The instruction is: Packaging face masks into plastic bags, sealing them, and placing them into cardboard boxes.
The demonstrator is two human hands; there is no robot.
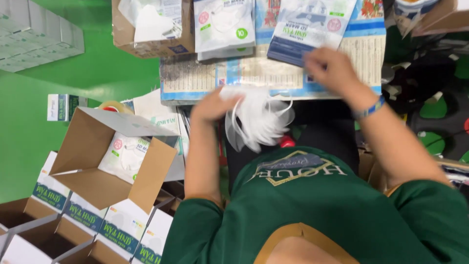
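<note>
The left hand (215,105) pinches a bunch of white masks (259,122), fingers curled round its left side, right at the near edge of the table (195,80). The masks fan out from that grip toward the person's lap, ear loops dangling, long axis slanting down and to the right. The right hand (330,68) hovers further onto the table, above and right of the bunch, just apart from it; it is blurred, fingers loosely bent, and I cannot tell whether it holds anything. A flat pouch (308,27) lies just beyond it. The left hand is the nearer one. An open carton (117,156) sits off the table's left.
</note>
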